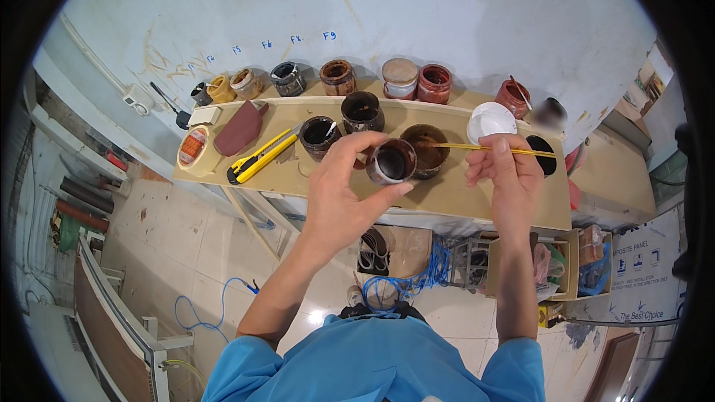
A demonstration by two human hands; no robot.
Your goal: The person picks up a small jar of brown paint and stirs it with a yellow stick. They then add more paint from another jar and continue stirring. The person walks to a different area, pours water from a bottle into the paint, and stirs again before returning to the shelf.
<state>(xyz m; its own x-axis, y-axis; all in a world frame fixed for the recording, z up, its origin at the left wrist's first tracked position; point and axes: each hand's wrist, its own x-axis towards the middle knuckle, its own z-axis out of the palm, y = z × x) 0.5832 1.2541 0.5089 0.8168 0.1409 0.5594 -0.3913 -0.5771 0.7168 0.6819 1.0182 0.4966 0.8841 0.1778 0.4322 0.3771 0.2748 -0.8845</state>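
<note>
My left hand [346,193] is curled round a small stained jar [391,161] with dark liquid inside, its thumb and fingers on opposite sides. Between the fingers of my right hand [510,175] is a thin yellow stick [484,148], held nearly level. Its brownish tip reaches over the brown-coated pot [426,167], just right of the held jar. Behind them stands a dark pot [363,110], and to the left another dark pot [320,136] has a pale-handled tool in it. A white dish [491,120] lies behind my right hand.
Several paint jars [338,77] line the back ledge by the wall. A yellow utility knife [262,156], a maroon piece [240,126] and a tape roll [198,150] lie on the shelf's left. Below are blue cord [428,268] and boxes [558,268]. A black cup [541,155] stands right.
</note>
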